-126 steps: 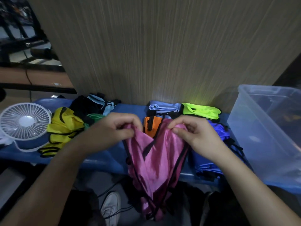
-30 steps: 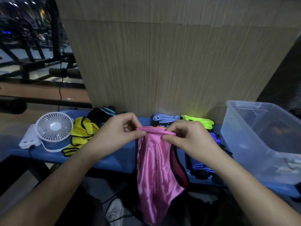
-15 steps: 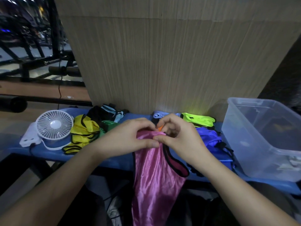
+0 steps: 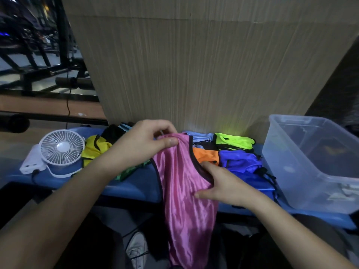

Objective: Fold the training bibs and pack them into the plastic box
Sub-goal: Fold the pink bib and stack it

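A blue bench [image 4: 136, 183] stands against a wood-grain panel [image 4: 194, 65]. The pink bib [image 4: 184, 191] hangs in front of the bench edge, its lower end reaching toward the floor. The left hand [image 4: 143, 146] pinches the bib's top edge between thumb and fingers. The right hand [image 4: 223, 183] grasps the right side at the black-trimmed armhole, thumb across the front.

Risks, as judged from this position:
- The satin-like fabric looks slippery; a loose pinch may let the layers slide out of alignment.
- The hanging end may brush the floor or the shoe [image 4: 138, 249] below.

Beyond the bib lie the orange bib [image 4: 206, 155], blue bib [image 4: 239, 160] and neon green bib [image 4: 233, 141]. The plastic box [image 4: 303, 171] stands at the right.
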